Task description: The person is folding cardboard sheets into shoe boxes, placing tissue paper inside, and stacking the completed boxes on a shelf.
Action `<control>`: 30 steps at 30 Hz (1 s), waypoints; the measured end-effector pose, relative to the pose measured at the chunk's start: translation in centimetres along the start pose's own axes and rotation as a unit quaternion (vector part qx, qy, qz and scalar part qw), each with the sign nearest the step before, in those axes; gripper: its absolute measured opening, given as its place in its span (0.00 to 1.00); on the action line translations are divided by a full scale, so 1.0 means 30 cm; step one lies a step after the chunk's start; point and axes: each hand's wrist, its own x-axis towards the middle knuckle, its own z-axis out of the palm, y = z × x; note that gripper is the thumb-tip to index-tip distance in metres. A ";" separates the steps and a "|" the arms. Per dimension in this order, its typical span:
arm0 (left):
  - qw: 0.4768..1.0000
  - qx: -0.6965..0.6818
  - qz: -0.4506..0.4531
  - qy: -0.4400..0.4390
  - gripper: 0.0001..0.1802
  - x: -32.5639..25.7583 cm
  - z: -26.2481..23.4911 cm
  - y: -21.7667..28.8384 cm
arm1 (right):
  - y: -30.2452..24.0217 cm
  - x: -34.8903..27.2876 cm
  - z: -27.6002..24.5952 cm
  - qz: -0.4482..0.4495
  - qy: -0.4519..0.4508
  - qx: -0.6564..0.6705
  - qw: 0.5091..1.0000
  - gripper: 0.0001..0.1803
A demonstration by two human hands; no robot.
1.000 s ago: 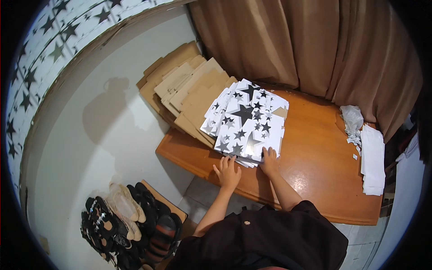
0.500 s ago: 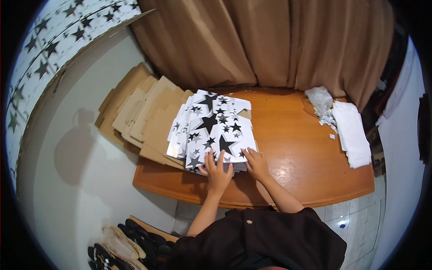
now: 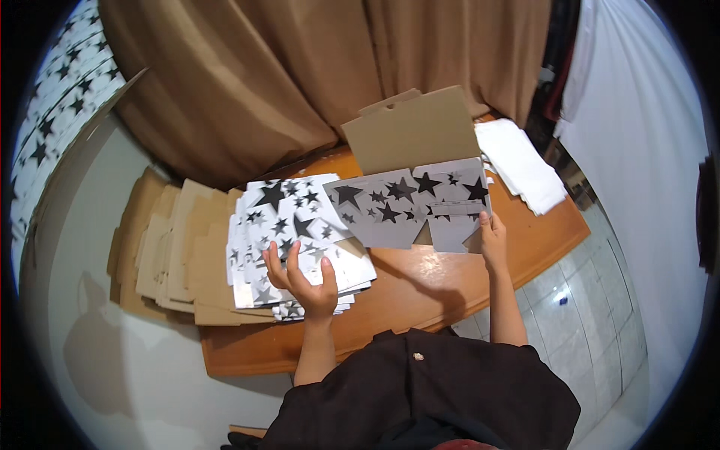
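Since the earlier frame, one star-printed box blank (image 3: 409,206) has come off the stack (image 3: 300,236) and hangs raised over the counter (image 3: 420,281), brown flap up. Right hand (image 3: 493,241) pinches its lower right corner, fingers closed on the card. Left hand (image 3: 304,281) hovers above the stack, fingers spread, holding nothing. Step appears to be lifting a blank free; next likely calls for a two-handed grip to fold.

Pretty bright, even indoor light from above. The lifted star-printed sheet (image 3: 409,204) throws a soft shadow on the glossy counter (image 3: 420,289), which shows a bit of glare. Heavy fisheye bending with black corners, and the frame's edges go soft.
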 end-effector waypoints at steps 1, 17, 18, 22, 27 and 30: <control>1.000 -0.004 -0.002 -0.019 0.27 -0.004 0.030 -0.001 | 0.001 -0.013 -0.047 0.000 0.014 -0.005 1.000 0.19; 0.757 0.065 0.172 -0.627 0.50 -0.584 0.549 -0.265 | 0.627 -0.257 -0.459 0.125 0.142 -0.259 0.947 0.27; 0.762 0.074 0.161 -0.623 0.46 -0.599 0.554 -0.290 | 0.600 -0.265 -0.423 0.165 0.131 -0.276 0.938 0.29; 0.810 0.055 0.129 -0.569 0.41 -0.536 0.571 -0.261 | 0.637 -0.324 -0.441 0.169 0.104 -0.267 0.943 0.37; 0.820 0.055 0.166 -0.546 0.39 -0.516 0.677 -0.287 | 0.661 -0.351 -0.441 0.154 0.129 -0.240 0.950 0.42; 0.802 0.038 0.185 -0.567 0.35 -0.516 0.715 -0.309 | 0.627 -0.366 -0.438 0.182 0.134 -0.140 0.964 0.45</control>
